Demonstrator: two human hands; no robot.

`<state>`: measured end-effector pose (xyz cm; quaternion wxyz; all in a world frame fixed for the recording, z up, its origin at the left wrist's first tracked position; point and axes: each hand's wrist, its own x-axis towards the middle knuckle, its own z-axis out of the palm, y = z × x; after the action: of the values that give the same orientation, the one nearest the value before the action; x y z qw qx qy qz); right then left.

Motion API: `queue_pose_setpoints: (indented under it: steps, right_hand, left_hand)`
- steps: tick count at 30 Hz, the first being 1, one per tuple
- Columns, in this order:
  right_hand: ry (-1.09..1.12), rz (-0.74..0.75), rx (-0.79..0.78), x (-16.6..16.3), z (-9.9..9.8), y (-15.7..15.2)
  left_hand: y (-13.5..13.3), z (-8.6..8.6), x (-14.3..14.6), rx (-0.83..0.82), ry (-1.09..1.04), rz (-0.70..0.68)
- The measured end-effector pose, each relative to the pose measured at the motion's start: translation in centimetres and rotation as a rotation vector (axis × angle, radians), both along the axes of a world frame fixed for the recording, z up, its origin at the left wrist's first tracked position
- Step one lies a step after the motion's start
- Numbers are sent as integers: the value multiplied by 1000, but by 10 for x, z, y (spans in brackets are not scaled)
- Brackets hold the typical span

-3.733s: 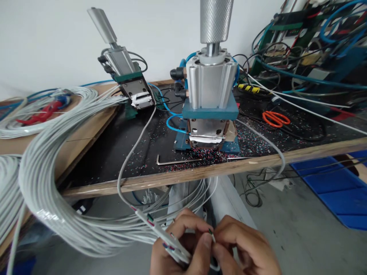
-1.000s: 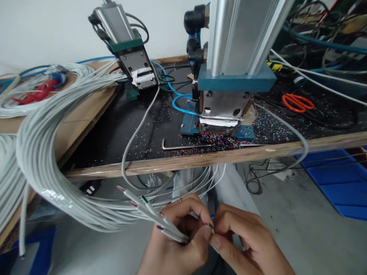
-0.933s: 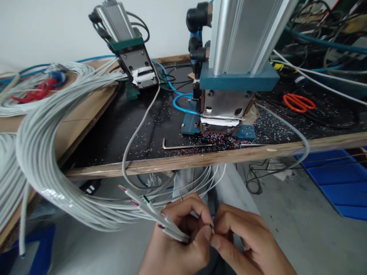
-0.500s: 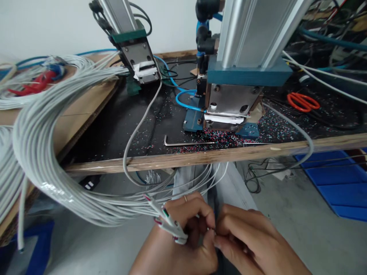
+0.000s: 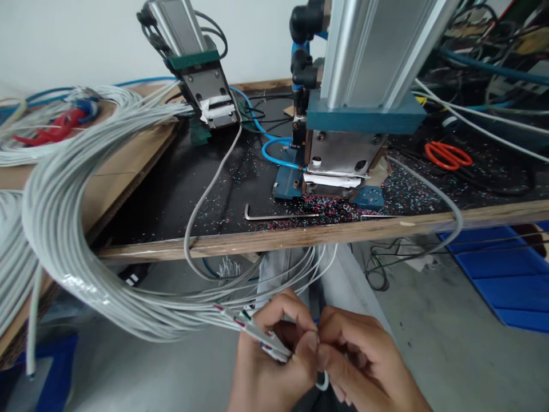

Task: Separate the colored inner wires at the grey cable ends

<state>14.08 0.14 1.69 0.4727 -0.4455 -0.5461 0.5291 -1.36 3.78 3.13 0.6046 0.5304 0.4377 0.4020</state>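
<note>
My left hand [image 5: 274,357] is closed around the ends of several grey cables [image 5: 253,329], whose cut tips show red and green cores. My right hand [image 5: 364,360] pinches one cable tip together with my left thumb, right between the two hands, just below the bench edge. A thick bundle of grey cables [image 5: 64,229] sweeps from the bench on the left down into my left hand. Above stands a pneumatic press [image 5: 343,149] with a blue plate and metal jaws, with a second, tilted press [image 5: 201,86] further back.
The wooden bench edge [image 5: 300,234] runs across above my hands. A hex key [image 5: 278,216] and coloured insulation scraps lie on the black mat. Orange scissors [image 5: 446,155] lie at right among tangled cables. Blue mats [image 5: 506,280] cover the floor on the right.
Both hands stayed pinched on the cable tip. The view drew closer to the press, and the cable ends in my left hand shifted slightly lower and rightward.
</note>
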Motion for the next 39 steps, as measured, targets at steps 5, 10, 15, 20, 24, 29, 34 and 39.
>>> queue_pose_setpoints:
  steps: [5,10,15,20,24,29,34,39]
  right_hand:
    - [-282,186,-34,16,7,1]
    - [-311,165,21,23,10,1]
    - [192,-76,-170,-10,-10,-8]
    - [326,-130,-344,-25,-14,-17]
    - [343,-97,-327,-20,-13,-16]
    - [360,-53,-211,-16,-21,-13]
    - [371,-68,-197,-16,-21,-15]
    - [347,-138,-294,-20,-15,-16]
  left_hand:
    - [3,3,-10,49,219,-200]
    - [-3,4,3,114,181,-41]
    - [-23,-9,20,-22,-156,406]
    - [-27,-9,21,-99,-176,369]
    - [-25,-4,21,-238,-261,365]
    - [-22,1,22,-273,-263,327]
    - [-24,1,22,-272,-281,310]
    - [-27,-3,22,-253,-289,329]
